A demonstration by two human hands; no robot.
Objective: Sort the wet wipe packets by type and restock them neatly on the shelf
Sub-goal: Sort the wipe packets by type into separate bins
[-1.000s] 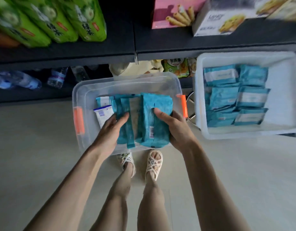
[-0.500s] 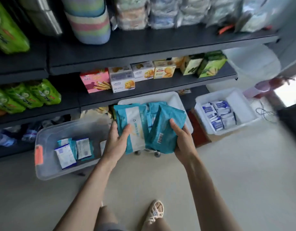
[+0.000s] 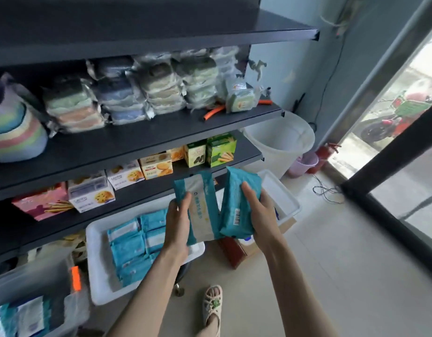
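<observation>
The teal wipe packets (image 3: pixel 198 210) have come up out of the clear bin (image 3: pixel 39 280), now at lower left, and are held mid-frame above the white tray (image 3: pixel 95 251) of matching packets. The left hand (image 3: pixel 177 222) curls round one bundle and the right hand (image 3: pixel 261 215) round the other, each grip pinching its packets. This batch looks sorted, so the shelf (image 3: pixel 137 139) probably comes next.

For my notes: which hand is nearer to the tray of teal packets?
Left. The left hand is over the tray, at its right end; the right hand is beyond it.
</observation>
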